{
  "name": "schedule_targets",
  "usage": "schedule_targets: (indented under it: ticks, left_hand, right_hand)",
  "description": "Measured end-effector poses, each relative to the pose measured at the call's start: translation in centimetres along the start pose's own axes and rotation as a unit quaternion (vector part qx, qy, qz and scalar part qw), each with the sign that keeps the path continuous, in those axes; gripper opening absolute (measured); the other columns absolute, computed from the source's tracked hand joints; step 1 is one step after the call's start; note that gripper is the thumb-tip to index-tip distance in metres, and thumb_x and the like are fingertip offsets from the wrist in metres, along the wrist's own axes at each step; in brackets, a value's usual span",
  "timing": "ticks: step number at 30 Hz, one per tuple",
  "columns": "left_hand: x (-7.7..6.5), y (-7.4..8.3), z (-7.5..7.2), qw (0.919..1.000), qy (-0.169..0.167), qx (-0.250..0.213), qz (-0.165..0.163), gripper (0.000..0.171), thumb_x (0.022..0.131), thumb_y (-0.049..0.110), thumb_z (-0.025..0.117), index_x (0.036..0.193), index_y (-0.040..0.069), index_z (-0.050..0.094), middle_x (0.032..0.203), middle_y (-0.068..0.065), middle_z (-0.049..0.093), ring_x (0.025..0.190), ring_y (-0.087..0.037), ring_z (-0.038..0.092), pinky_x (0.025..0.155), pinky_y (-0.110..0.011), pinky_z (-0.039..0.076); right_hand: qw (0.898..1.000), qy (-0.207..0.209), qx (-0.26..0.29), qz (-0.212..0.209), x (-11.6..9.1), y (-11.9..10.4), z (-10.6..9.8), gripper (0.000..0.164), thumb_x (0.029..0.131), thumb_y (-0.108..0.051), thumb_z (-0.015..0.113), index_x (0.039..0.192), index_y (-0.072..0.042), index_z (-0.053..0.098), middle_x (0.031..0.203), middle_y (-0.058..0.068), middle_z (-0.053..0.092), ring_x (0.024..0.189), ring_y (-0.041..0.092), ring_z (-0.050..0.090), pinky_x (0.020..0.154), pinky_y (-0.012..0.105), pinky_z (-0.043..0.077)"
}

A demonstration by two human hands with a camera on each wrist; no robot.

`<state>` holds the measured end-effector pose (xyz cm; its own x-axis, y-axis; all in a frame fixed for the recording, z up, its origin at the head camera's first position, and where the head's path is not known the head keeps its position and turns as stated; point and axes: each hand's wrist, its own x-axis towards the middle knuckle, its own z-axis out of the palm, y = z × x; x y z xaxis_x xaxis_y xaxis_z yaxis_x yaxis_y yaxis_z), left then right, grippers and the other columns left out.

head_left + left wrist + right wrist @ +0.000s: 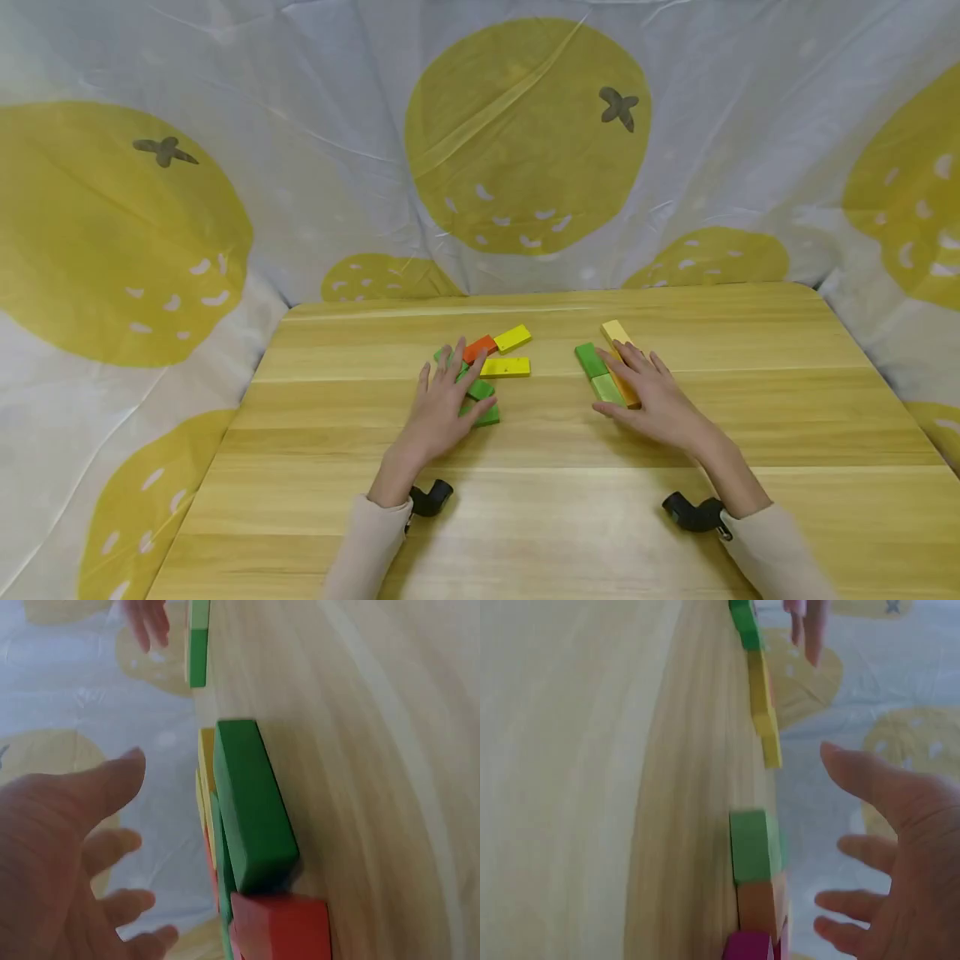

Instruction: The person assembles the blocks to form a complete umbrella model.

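My left hand (438, 412) is spread over a loose group of wooden blocks, its fingers holding nothing. Around those fingers lie several green blocks (480, 389), an orange-red block (480, 348) and two yellow blocks (506, 367). In the left wrist view a green block (251, 806) lies end-on to a red block (292, 926), beside the thumb. Likewise spread, my right hand (656, 404) is over a second group: a dark green block (591, 360), a light green block (606, 389), an orange block (628, 393) and a pale yellow block (615, 331). A magenta block (748, 946) shows in the right wrist view.
The blocks lie on a wooden table (555, 517) with rounded far corners. Behind it and at the sides hangs a pale cloth (330, 167) printed with large yellow fruit. Black wrist mounts (693, 512) stick out inward from both sleeves.
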<state>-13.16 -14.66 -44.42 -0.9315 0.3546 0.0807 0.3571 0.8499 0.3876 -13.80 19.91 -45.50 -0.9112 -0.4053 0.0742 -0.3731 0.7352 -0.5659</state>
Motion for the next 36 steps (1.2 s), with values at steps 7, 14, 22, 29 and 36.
schedule_targets:
  ticks: [7, 14, 22, 29, 36]
  left_hand:
    - [0.2, -1.8, -0.3, 0.9971, 0.021, -0.058, 0.045, 0.058, 0.092, 0.031, 0.08, 0.144, 0.014, 0.063, 0.141, -0.018, 0.054, 0.123, -0.035, 0.056, 0.098, -0.047, 0.049]
    - [0.2, -2.4, -0.1, 0.9937, 0.008, -0.107, 0.032, 0.034, 0.087, 0.018, 0.083, 0.121, 0.012, 0.079, 0.099, -0.008, 0.056, 0.082, -0.017, 0.046, 0.069, -0.022, 0.037]
    - [0.3, -2.9, -0.4, 0.9802, -0.059, -0.189, 0.003, 0.027, 0.091, 0.012, 0.078, 0.119, 0.01, 0.08, 0.089, -0.004, 0.053, 0.075, -0.013, 0.042, 0.06, -0.018, 0.035]
    - [0.1, -3.9, -1.1, 0.9697, -0.089, -0.227, 0.007, 0.023, 0.091, 0.008, 0.078, 0.114, 0.007, 0.081, 0.083, -0.004, 0.052, 0.07, -0.012, 0.042, 0.058, -0.018, 0.035]
    - [0.0, -4.4, -0.9, 0.965, -0.101, -0.241, 0.014, 0.02, 0.09, 0.009, 0.079, 0.11, 0.008, 0.082, 0.082, -0.004, 0.053, 0.068, -0.01, 0.04, 0.059, -0.018, 0.034]
  right_hand:
    - [0.998, -0.026, 0.055, -0.01, -0.2, 2.3, -0.8, 0.078, 0.09, -0.036, 0.081, 0.156, -0.012, 0.048, 0.169, 0.027, 0.023, 0.157, 0.053, 0.013, 0.124, 0.07, 0.004]
    - [0.997, -0.048, 0.065, 0.001, -0.5, 3.7, -0.7, 0.067, 0.089, -0.039, 0.081, 0.149, -0.016, 0.059, 0.172, 0.023, 0.016, 0.159, 0.049, 0.004, 0.125, 0.068, -0.002]
    - [0.997, -0.035, 0.064, -0.004, -0.4, 3.9, -0.9, 0.061, 0.089, -0.039, 0.081, 0.143, -0.016, 0.064, 0.171, 0.025, 0.018, 0.158, 0.05, 0.007, 0.125, 0.068, 0.0]
    - [0.998, -0.029, 0.057, -0.011, -0.3, 3.8, -1.1, 0.057, 0.085, -0.036, 0.085, 0.136, -0.015, 0.07, 0.168, 0.028, 0.024, 0.157, 0.052, 0.012, 0.124, 0.071, 0.004]
    - [0.998, -0.012, 0.059, -0.009, -0.3, 3.8, -0.8, 0.057, 0.079, -0.039, 0.09, 0.129, -0.017, 0.075, 0.167, 0.023, 0.029, 0.155, 0.053, 0.017, 0.118, 0.073, 0.023]
